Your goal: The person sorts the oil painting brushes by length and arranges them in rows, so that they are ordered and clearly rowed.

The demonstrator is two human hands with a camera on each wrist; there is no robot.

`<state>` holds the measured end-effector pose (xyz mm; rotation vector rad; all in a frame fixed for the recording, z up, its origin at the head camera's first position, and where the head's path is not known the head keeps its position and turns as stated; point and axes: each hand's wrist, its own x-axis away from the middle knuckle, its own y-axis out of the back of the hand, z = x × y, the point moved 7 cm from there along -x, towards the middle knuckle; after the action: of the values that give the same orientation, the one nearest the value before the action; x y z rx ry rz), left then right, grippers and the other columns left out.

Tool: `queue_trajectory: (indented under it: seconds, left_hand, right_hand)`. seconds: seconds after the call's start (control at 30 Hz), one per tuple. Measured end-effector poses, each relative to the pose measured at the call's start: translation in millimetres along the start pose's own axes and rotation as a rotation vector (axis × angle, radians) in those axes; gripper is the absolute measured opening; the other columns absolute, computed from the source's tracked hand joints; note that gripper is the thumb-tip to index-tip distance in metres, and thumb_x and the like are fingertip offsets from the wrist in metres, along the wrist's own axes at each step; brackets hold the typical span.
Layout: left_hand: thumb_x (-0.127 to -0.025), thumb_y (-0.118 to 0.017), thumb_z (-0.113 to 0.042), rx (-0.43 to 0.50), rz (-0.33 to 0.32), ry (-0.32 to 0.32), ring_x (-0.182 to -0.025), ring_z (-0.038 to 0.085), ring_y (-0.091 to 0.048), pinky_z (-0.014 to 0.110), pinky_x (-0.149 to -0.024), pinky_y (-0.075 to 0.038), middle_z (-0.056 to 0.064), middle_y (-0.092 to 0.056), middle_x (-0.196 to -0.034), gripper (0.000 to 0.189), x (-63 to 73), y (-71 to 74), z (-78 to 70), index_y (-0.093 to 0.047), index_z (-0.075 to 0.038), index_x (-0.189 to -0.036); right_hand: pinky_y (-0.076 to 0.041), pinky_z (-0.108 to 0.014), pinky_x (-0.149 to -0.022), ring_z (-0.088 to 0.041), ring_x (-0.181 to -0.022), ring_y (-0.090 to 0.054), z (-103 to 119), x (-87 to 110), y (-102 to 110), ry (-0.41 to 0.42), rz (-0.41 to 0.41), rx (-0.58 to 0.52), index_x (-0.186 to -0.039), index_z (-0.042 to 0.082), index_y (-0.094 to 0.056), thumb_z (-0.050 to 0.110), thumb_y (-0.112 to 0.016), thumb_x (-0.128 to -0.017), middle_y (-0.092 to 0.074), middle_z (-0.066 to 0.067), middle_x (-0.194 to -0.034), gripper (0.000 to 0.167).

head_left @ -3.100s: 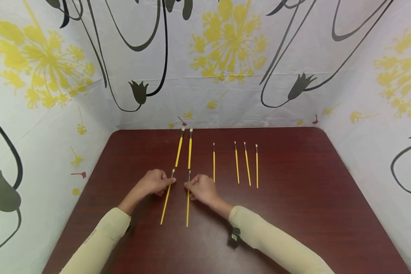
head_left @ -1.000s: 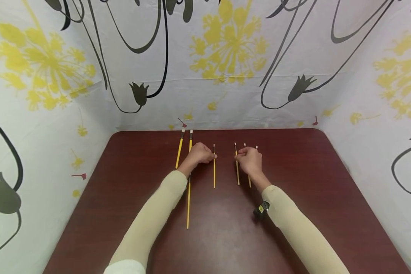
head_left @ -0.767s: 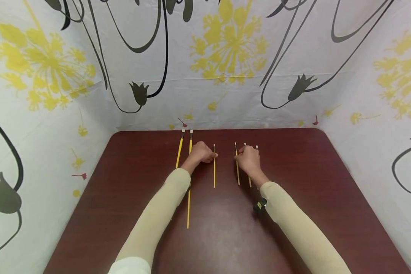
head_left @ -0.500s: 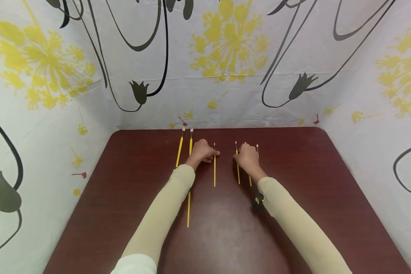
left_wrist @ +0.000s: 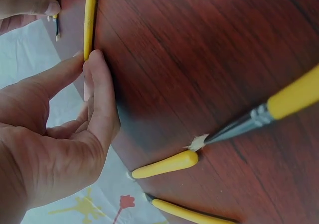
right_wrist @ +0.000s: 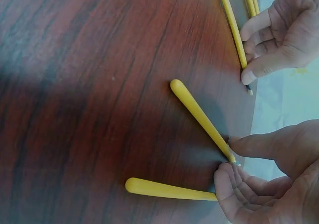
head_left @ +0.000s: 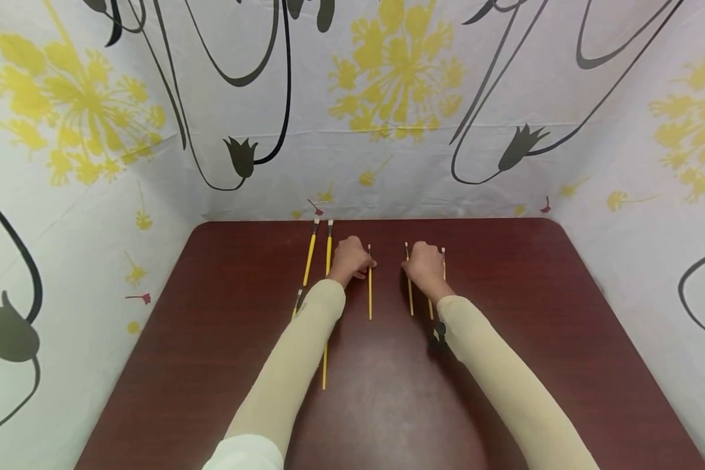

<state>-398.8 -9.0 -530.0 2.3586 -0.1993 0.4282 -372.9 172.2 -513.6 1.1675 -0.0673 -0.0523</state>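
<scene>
My left hand [head_left: 351,260] pinches a thin yellow paintbrush [head_left: 369,294] between thumb and fingers, close to its dark ferrule. In the left wrist view, the thumb and fingertips meet at that brush's yellow handle [left_wrist: 89,22]. To the right, my right hand [head_left: 425,269] pinches another thin paintbrush [head_left: 410,297] near its bristle end; its handle [right_wrist: 199,113] lies along the table in the right wrist view. Under and beside the right hand are two more thin brushes, one with its handle end [head_left: 431,310] showing below the hand, the other a paintbrush [head_left: 444,254] mostly hidden.
Two thicker paintbrushes, a left one [head_left: 309,258] and a right one [head_left: 329,245], lie at the far edge of the dark red table [head_left: 388,405]. Below them are two thin brushes, partly covered by the left sleeve [head_left: 294,352]. Patterned cloth [head_left: 399,176] surrounds the table.
Both hands left the two thin brushes at the lower left and moved right and farther back to two other thin brushes. Over the last second they shifted only slightly, the brushes staying nearly in place.
</scene>
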Motion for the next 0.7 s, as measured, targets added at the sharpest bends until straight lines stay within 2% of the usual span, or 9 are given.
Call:
queue_trajectory:
  seconds: [0.1, 0.17, 0.3, 0.43, 0.53, 0.7]
  left_hand:
    - [-0.093, -0.083, -0.013, -0.011, -0.004, -0.006, -0.067, 0.020, -0.075, 0.032, -0.059, -0.067, 0.013, -0.074, -0.081, 0.015, 0.2, -0.7, -0.3, -0.075, -0.001, -0.096]
    - [-0.093, -0.082, -0.013, -0.014, -0.003, -0.008, -0.065, 0.019, -0.074, 0.031, -0.059, -0.067, 0.013, -0.074, -0.082, 0.014, 0.2, -0.4, 0.4, -0.074, -0.001, -0.096]
    - [-0.094, -0.081, -0.012, 0.001, -0.005, 0.003, -0.062, 0.019, -0.074, 0.033, -0.062, -0.068, 0.014, -0.074, -0.084, 0.015, 0.2, 2.0, 3.1, -0.073, 0.001, -0.098]
    - [-0.094, -0.080, -0.012, 0.015, 0.001, 0.007, -0.062, 0.020, -0.074, 0.035, -0.064, -0.068, 0.015, -0.075, -0.086, 0.016, 0.2, 3.3, 4.3, -0.073, 0.002, -0.098]
    - [-0.094, -0.079, -0.012, 0.021, 0.009, 0.007, -0.063, 0.021, -0.075, 0.035, -0.064, -0.068, 0.015, -0.075, -0.087, 0.016, -0.9, 2.6, 4.7, -0.073, 0.002, -0.099]
    - [-0.094, -0.078, -0.011, 0.045, 0.023, 0.016, -0.063, 0.022, -0.076, 0.035, -0.062, -0.068, 0.016, -0.074, -0.087, 0.017, -2.6, 1.2, 5.0, -0.071, 0.003, -0.101]
  right_hand:
    - [-0.064, -0.055, -0.080, -0.039, -0.081, -0.074, -0.4, -2.3, 0.5, 0.007, -0.008, 0.025, -0.075, 0.005, -0.068, 0.020, -0.077, -0.093, -0.075, -0.017, -0.080, 0.025]
    - [-0.064, -0.056, -0.079, -0.040, -0.080, -0.074, -0.1, -4.2, 0.7, 0.012, -0.011, 0.034, -0.074, 0.004, -0.067, 0.017, -0.074, -0.091, -0.075, -0.017, -0.079, 0.023]
    - [-0.060, -0.049, -0.066, -0.032, -0.066, -0.068, 1.8, -8.7, -0.7, 0.012, 0.006, 0.030, -0.070, 0.006, -0.064, 0.010, -0.069, -0.089, -0.070, -0.013, -0.069, 0.021]
    - [-0.047, -0.038, -0.054, -0.024, -0.057, -0.056, 2.8, -11.6, -2.0, -0.013, 0.048, 0.019, -0.070, 0.007, -0.062, 0.007, -0.066, -0.091, -0.059, -0.006, -0.062, 0.021]
    - [-0.040, -0.033, -0.050, -0.021, -0.055, -0.050, 3.1, -11.9, -2.6, -0.029, 0.084, 0.011, -0.071, 0.007, -0.062, 0.007, -0.066, -0.092, -0.055, -0.003, -0.060, 0.022]
    - [-0.039, -0.033, -0.050, -0.021, -0.055, -0.052, 3.3, -11.6, -1.5, -0.029, 0.088, 0.007, -0.074, 0.005, -0.064, 0.008, -0.066, -0.094, -0.056, -0.003, -0.059, 0.020]
